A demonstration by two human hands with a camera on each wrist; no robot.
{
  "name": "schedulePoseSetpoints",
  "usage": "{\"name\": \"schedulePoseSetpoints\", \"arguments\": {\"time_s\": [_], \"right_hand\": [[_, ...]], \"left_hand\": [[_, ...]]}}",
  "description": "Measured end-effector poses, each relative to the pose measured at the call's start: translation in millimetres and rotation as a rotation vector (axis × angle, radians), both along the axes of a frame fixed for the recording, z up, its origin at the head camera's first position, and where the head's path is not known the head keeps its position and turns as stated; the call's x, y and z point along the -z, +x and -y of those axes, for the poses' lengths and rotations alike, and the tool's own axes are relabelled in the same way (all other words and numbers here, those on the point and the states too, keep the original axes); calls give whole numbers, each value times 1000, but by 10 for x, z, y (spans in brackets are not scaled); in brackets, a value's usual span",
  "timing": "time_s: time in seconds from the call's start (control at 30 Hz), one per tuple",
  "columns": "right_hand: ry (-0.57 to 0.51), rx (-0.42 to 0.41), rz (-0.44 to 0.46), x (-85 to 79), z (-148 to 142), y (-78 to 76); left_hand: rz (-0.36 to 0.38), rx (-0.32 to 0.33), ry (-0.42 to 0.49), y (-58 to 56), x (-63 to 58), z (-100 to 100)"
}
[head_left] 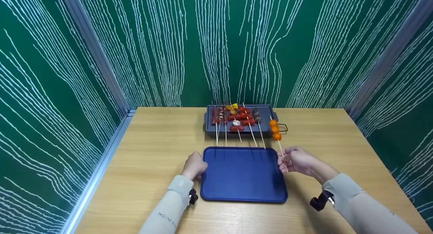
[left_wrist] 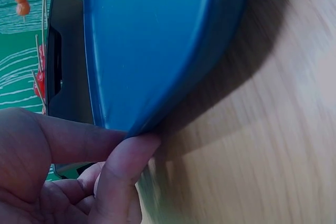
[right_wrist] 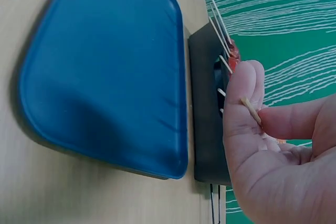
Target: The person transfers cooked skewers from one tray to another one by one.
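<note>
- left sleeve (head_left: 171, 205): some dark lettering (head_left: 166, 219), kinda looks like an X in there, rest's too small to read
- right sleeve (head_left: 363, 205): tiny dark mark (head_left: 391, 213), unreadable tbh

the serving tray (head_left: 243, 174) is plain deep blue. the ball skewer (head_left: 275, 129) is bright orange on a pale stick (head_left: 280, 148). the tabletop grill (head_left: 210, 133) is dark grey; the sausage pieces (head_left: 248, 122) are red, the meatballs (head_left: 257, 119) dark grey. the table (head_left: 145, 159) is wood-grained light tan. green walls (head_left: 192, 58) carry wavy white lines. the sleeves (head_left: 368, 208) are pale grey with dark lettering.
</note>
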State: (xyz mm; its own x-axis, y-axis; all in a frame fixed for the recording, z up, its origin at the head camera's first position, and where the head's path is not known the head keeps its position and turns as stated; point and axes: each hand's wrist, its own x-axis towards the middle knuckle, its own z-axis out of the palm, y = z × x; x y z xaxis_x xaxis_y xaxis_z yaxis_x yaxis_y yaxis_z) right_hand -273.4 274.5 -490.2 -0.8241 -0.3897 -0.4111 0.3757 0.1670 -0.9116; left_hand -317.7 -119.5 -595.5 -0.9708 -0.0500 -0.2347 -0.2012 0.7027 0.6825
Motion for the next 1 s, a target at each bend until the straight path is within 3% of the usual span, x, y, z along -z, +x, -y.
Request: {"name": "schedulePoseSetpoints", "arguments": {"time_s": [0.07, 0.13, 0.2, 0.3, 0.43, 0.47, 0.6, 0.63, 0.83, 0.97, 1.0], "right_hand": [[-2, -3, 1, 28, -7, 28], [-2, -1, 4, 59, -13, 52], [2, 7, 11, 90, -13, 81], [9, 13, 24, 138, -10, 135], [11, 20, 43, 210, 1, 220], [12, 18, 44, 231, 4, 241], [28, 27, 52, 301, 28, 317], [32, 29, 53, 317, 35, 333], [38, 33, 59, 397, 82, 433], [37, 27, 60, 447, 105, 485], [37, 29, 67, 459, 108, 495]], "left_hand": [[3, -3, -1, -2, -5, -3], [1, -7, 6, 41, -75, -14], [13, -16, 5, 117, -219, -42], [-2, -15, 0, 159, -253, -51], [-11, -9, -9, 160, -216, -44], [4, -20, -6, 186, -287, -60], [7, -31, -2, 192, -286, -69], [22, -43, -1, 215, -343, -88], [14, -27, 5, 171, -278, -56], [18, -20, -19, 170, -276, -54], [32, -32, -27, 190, -323, -73]]}}
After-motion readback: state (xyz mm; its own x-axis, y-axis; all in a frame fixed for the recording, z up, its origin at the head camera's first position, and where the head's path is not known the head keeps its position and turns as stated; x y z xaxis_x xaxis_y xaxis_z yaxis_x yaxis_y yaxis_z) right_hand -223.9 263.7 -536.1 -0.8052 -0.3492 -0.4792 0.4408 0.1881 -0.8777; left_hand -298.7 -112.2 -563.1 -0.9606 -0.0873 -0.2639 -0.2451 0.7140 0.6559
